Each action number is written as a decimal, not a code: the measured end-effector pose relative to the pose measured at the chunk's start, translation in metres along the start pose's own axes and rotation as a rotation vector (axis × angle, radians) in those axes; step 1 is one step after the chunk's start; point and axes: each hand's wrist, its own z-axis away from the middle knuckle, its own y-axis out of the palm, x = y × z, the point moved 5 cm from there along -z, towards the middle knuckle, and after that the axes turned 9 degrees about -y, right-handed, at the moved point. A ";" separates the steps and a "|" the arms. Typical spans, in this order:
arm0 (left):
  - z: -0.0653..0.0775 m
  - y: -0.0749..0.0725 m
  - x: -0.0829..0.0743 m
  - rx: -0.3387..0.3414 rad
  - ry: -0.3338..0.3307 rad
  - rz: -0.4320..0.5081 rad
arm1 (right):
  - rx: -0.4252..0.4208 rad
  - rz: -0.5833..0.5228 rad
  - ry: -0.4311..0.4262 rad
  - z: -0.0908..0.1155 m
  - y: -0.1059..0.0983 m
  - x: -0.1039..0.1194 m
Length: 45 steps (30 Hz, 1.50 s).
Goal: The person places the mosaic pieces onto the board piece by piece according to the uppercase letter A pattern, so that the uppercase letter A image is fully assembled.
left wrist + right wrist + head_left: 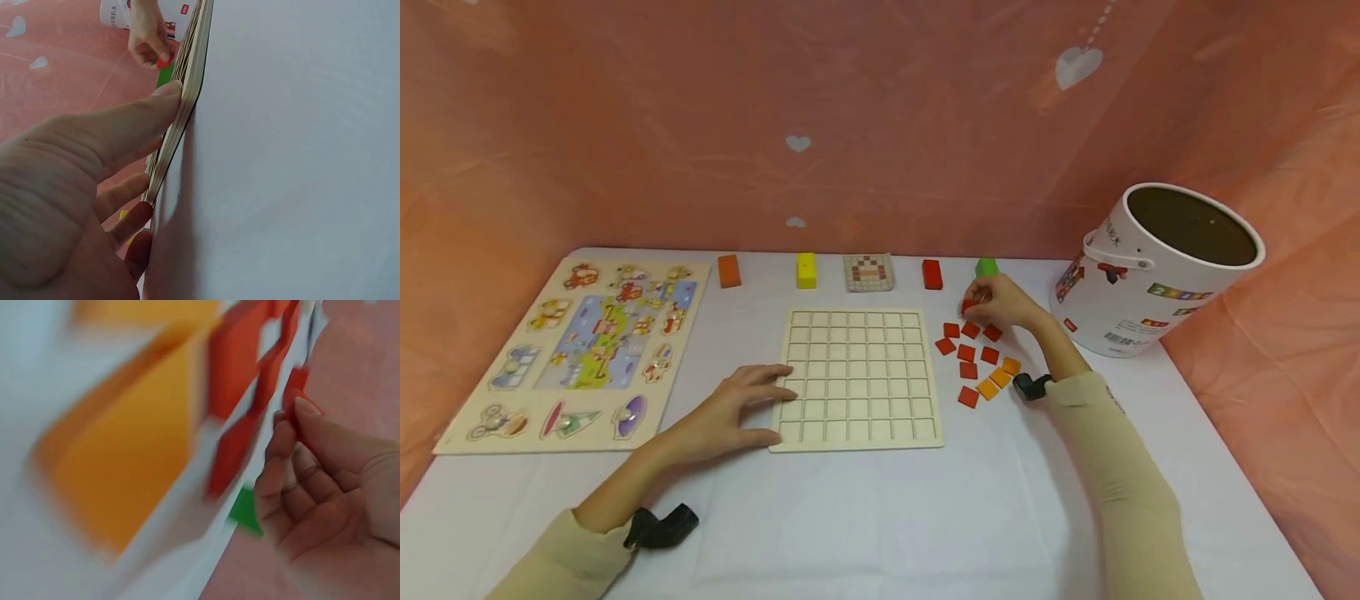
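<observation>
From where I stand, the work looks barely begun: every square of the wooden board (857, 375) is bare, and the loose red tiles (966, 353) and three orange tiles (987, 388) lie on the cloth just right of it. The right hand (1000, 302) pinches one red tile (969, 307) between thumb and fingers, beyond the loose ones and near the green block (987, 267). That tile is small, flat and plain red, partly hidden by the fingertips. The left hand (741, 417) has its thumb and fingers spread, touching the board's left edge. The board is pale, with grooves marking out its grid.
</observation>
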 end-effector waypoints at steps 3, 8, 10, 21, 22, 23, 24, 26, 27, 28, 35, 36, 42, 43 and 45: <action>0.001 0.000 0.001 -0.004 0.002 0.000 | -0.001 -0.062 -0.091 -0.016 0.012 0.024; 0.000 -0.001 0.001 -0.001 0.010 -0.008 | 0.053 -0.158 -0.197 -0.050 0.039 0.065; 0.000 -0.001 0.000 0.003 0.011 -0.011 | 0.088 -0.186 -0.213 -0.063 0.050 0.078; 0.001 -0.002 0.001 0.001 0.022 -0.014 | 0.186 -0.166 -0.260 -0.093 0.085 0.106; 0.002 -0.002 0.001 -0.001 0.025 -0.015 | 0.187 -0.165 -0.260 -0.094 0.086 0.106; 0.002 -0.002 0.001 -0.004 0.027 -0.015 | 0.189 -0.165 -0.261 -0.094 0.087 0.106; 0.002 -0.002 0.001 -0.006 0.027 -0.016 | 0.190 -0.165 -0.266 -0.094 0.088 0.106; 0.002 -0.001 0.002 -0.007 0.023 -0.015 | 0.192 -0.164 -0.283 -0.094 0.090 0.106; 0.003 -0.001 0.002 -0.005 0.019 -0.014 | 0.191 -0.159 -0.291 -0.094 0.091 0.106; 0.003 -0.001 0.002 -0.004 0.016 -0.012 | 0.189 -0.156 -0.298 -0.094 0.091 0.106; 0.003 0.000 0.004 0.013 -0.012 -0.005 | 0.183 -0.112 -0.278 -0.092 0.094 0.107; 0.003 0.000 0.004 0.013 -0.010 -0.006 | 0.182 -0.105 -0.271 -0.091 0.094 0.107; 0.002 0.001 0.005 0.013 -0.001 -0.002 | 0.178 -0.026 -0.261 -0.083 0.087 0.108; 0.002 0.001 0.006 0.014 -0.001 -0.001 | 0.177 -0.020 -0.266 -0.081 0.084 0.106; 0.001 0.002 0.006 0.016 0.001 0.000 | 0.179 -0.029 -0.262 -0.075 0.074 0.101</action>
